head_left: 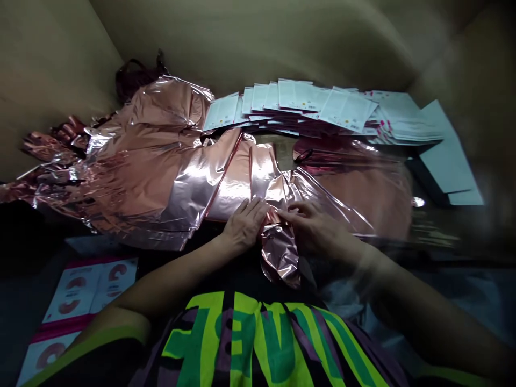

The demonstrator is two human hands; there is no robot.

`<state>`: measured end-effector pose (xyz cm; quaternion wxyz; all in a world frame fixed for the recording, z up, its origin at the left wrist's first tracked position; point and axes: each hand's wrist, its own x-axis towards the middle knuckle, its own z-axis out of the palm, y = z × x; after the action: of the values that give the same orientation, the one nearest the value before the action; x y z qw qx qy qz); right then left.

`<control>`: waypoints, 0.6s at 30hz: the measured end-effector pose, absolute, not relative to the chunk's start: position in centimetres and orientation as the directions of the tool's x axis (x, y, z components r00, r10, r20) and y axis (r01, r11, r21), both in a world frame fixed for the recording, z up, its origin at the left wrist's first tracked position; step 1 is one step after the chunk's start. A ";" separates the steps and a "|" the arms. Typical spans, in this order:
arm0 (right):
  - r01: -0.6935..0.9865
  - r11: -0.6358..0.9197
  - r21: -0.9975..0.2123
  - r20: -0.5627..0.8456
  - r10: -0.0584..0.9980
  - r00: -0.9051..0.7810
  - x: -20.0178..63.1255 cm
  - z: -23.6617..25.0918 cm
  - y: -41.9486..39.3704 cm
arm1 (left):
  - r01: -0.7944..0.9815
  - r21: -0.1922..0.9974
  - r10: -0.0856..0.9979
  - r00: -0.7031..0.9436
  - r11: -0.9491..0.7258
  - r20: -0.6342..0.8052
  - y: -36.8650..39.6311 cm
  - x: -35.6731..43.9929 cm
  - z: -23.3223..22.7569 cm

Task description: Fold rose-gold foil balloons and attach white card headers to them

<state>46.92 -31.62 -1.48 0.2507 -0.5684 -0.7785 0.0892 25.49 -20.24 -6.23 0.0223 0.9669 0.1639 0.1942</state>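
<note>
Shiny rose-gold foil pieces (149, 183) lie flat and overlapping across the work surface, with a narrow folded foil piece (264, 166) in front of me. My left hand (244, 224) rests on the near edge of that foil, its fingers stretched out flat. Just to its right, my right hand (312, 224) has bent fingers closed on the foil at a fold; its thumb is hidden. A crumpled, rounded foil end (281, 252) hangs below the hands toward my body. On the right, a larger rounded foil piece (358, 196) lies under clear film.
A fanned row of white printed packets (298, 99) runs along the back, with a stack of white cards (411, 118) at its right. Printed sheets (84, 290) lie at lower left. Brown cardboard walls (250, 37) rise behind. Foil fringe (60, 145) bunches at the left.
</note>
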 end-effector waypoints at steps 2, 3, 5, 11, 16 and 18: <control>0.872 0.434 -0.227 0.386 0.862 -0.328 46.7 -2.8 -31.5 | 0.263 0.113 0.285 0.838 -0.958 0.466 -20.0 25.0 -6.7; 0.862 0.472 -0.188 0.413 0.834 -0.366 46.6 -3.4 -31.4 | 0.229 0.113 0.255 0.823 -0.967 0.508 -19.9 24.7 -6.8; 0.844 0.495 -0.209 0.440 0.818 -0.371 46.7 -4.1 -31.2 | 0.156 0.130 0.203 0.806 -0.979 0.556 -20.0 24.2 -6.7; 0.810 0.156 -0.565 0.234 0.972 -0.024 46.4 -2.8 -30.3 | 0.216 0.429 0.431 0.749 -0.877 0.504 -21.0 24.3 -4.7; 0.894 -0.189 -0.406 0.068 0.969 0.236 45.2 -1.6 -28.3 | 0.513 0.488 0.706 0.566 -0.706 0.426 -21.7 25.8 -3.8; 0.901 -0.297 -0.316 -0.001 0.950 0.313 44.9 -1.4 -27.6 | 0.560 0.469 0.730 0.551 -0.682 0.403 -21.9 25.9 -3.8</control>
<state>44.93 -27.59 -1.44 0.1292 -0.7997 -0.5787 0.0944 25.88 -21.86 -3.79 0.1445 0.8688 0.3715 0.2939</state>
